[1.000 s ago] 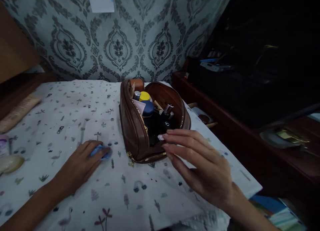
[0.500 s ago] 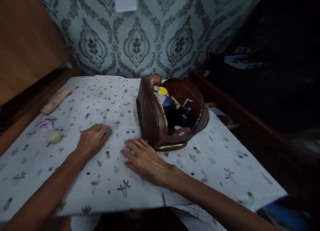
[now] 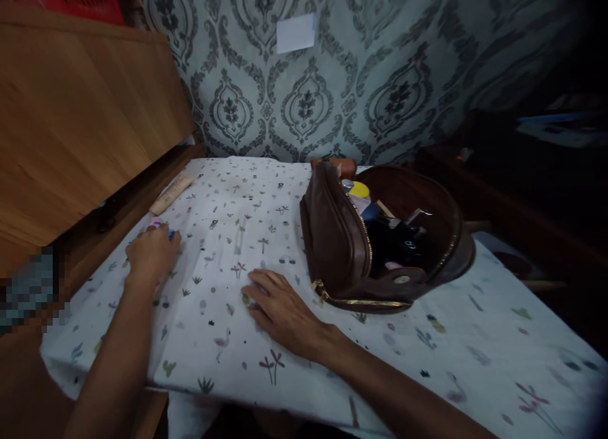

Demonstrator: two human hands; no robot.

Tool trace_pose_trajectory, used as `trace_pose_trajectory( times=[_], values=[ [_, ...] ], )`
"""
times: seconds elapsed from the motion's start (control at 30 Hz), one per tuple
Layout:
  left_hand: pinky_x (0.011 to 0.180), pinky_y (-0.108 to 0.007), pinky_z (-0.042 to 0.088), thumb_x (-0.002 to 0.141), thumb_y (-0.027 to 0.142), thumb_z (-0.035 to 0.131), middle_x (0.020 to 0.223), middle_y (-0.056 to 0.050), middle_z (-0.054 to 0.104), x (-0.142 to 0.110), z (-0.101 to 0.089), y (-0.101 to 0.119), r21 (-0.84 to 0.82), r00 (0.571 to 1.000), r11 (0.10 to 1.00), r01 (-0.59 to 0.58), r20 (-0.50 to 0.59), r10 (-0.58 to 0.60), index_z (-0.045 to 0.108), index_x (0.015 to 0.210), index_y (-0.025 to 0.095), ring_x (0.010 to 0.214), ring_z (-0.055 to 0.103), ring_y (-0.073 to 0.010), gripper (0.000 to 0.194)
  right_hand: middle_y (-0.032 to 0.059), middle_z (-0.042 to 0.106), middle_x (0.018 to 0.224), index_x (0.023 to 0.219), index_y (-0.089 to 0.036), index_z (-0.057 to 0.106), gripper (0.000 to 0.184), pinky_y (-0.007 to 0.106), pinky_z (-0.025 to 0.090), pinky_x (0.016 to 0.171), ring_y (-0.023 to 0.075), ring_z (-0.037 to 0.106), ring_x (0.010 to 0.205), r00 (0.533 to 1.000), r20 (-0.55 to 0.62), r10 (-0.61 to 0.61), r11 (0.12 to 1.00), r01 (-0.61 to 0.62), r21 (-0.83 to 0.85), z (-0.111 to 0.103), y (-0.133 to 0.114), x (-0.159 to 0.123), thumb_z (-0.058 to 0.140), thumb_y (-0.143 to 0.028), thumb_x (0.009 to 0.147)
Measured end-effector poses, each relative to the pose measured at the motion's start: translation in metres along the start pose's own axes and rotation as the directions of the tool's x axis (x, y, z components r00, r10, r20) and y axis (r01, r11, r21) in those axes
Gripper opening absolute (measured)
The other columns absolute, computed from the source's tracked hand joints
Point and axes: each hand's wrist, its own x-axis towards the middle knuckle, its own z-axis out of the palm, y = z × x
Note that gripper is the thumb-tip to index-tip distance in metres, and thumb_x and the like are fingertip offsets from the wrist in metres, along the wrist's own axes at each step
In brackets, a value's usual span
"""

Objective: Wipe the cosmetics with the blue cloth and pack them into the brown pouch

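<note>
My left hand [image 3: 152, 252] is at the left side of the cloth, fingers curled down beside a small purple thing [image 3: 156, 222], which it partly covers. A bit of blue shows between its thumb and fingers, too small to name. Palm down on the cloth, my right hand [image 3: 280, 309] rests with fingers apart and holds nothing. To its right stands a brown leather bag [image 3: 335, 227], unzipped wide. Inside it are a yellow lid [image 3: 360, 189] and several dark items. Beyond the left hand lies a beige tube [image 3: 171, 195].
A white patterned cloth [image 3: 237, 236] covers the table. Wooden furniture [image 3: 95, 103] borders it on the left, with a red basket [image 3: 90, 0] on top. Behind is a patterned wall [image 3: 304, 103] bearing a white card [image 3: 296, 33]. The right side is dark.
My left hand has moved left to the purple thing, and the pale round object there is now hidden. The view has turned left; my right hand still rests on the cloth.
</note>
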Motion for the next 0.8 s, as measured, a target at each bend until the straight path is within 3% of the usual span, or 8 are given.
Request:
trace_pose_trajectory(
  times=[0.07,0.17,0.3,0.4,0.5,0.63,0.7,0.8],
  values=[
    [0.077,-0.05,0.051,0.095,0.044,0.037,0.113,-0.025,0.069,-0.002,-0.004,0.0,0.018,0.995,1.0,0.005,0.101,-0.006,0.066,0.115,0.011,0.1,0.068,-0.0417,0.049,0.0158,0.06,0.128,0.115,-0.012,0.064,0.02,0.049,0.045,0.112,0.0295,0.05,0.13,1.0,-0.002,0.003,1.0,-0.003,0.007,-0.001,0.0,-0.001,0.058,-0.016,0.097],
    [0.077,-0.052,0.051,0.094,0.045,0.038,0.112,-0.028,0.069,-0.009,-0.012,0.006,0.043,0.991,0.998,-0.051,0.124,0.046,0.065,0.113,0.01,0.099,0.068,-0.0455,0.048,0.0154,0.061,0.127,0.114,-0.013,0.065,0.019,0.047,0.043,0.113,0.027,0.051,0.129,1.0,-0.011,-0.003,0.999,0.003,0.041,-0.002,0.001,-0.001,0.057,-0.019,0.098],
    [0.066,-0.043,0.05,0.092,0.039,0.037,0.103,-0.023,0.071,-0.01,-0.015,0.005,0.095,0.974,0.99,-0.108,0.208,0.087,0.063,0.1,0.015,0.091,0.071,-0.0427,0.036,0.0153,0.065,0.122,0.113,-0.013,0.068,0.02,0.042,0.043,0.112,0.0249,0.056,0.124,0.999,-0.033,0.037,0.993,-0.033,0.11,-0.001,0.004,-0.001,0.062,-0.02,0.095],
    [0.06,-0.039,0.047,0.092,0.038,0.034,0.101,-0.02,0.07,-0.008,-0.011,0.007,0.088,0.974,0.982,-0.17,0.166,0.153,0.06,0.093,0.019,0.087,0.07,-0.0388,0.032,0.0144,0.068,0.119,0.116,-0.013,0.067,0.024,0.039,0.046,0.109,0.0243,0.058,0.122,0.992,-0.064,0.106,0.972,-0.09,0.215,-0.001,0.007,-0.002,0.064,-0.02,0.093],
    [0.064,-0.037,0.049,0.088,0.042,0.036,0.098,-0.014,0.071,-0.015,-0.008,0.026,-0.122,0.949,0.947,-0.297,0.069,0.307,0.061,0.096,0.021,0.085,0.069,-0.0326,0.034,0.0143,0.067,0.122,0.127,-0.014,0.062,0.032,0.039,0.05,0.105,0.0236,0.061,0.119,0.971,-0.116,0.209,0.913,-0.151,0.379,0.0,0.007,-0.003,0.059,-0.021,0.095],
    [0.072,-0.029,0.051,0.08,0.047,0.048,0.09,-0.003,0.073,-0.041,-0.012,0.073,-0.554,0.864,0.696,-0.456,-0.09,0.495,0.065,0.098,0.024,0.079,0.068,-0.0216,0.034,0.0109,0.064,0.123,0.136,-0.018,0.053,0.042,0.035,0.057,0.089,0.0197,0.065,0.104,0.904,-0.125,0.409,0.681,-0.211,0.701,0.006,0.009,0.004,0.058,-0.028,0.096],
    [0.072,-0.028,0.05,0.08,0.048,0.048,0.088,-0.002,0.073,-0.053,-0.016,0.096,-0.615,0.813,0.584,-0.53,-0.174,0.555,0.065,0.095,0.024,0.076,0.066,-0.0204,0.033,0.006,0.063,0.115,0.134,-0.022,0.052,0.042,0.03,0.059,0.081,0.0172,0.065,0.098,0.871,-0.079,0.484,0.46,-0.177,0.87,0.01,0.013,0.011,0.061,-0.03,0.094],
    [0.071,-0.03,0.049,0.084,0.049,0.044,0.083,-0.002,0.069,-0.06,-0.02,0.119,-0.61,0.751,0.504,-0.611,-0.248,0.611,0.062,0.085,0.023,0.075,0.065,-0.0206,0.032,0.0005,0.06,0.102,0.126,-0.024,0.054,0.039,0.026,0.058,0.076,0.0126,0.064,0.085,0.816,0.002,0.578,0.133,-0.097,0.986,0.013,0.019,0.02,0.065,-0.029,0.089]
  ],
)
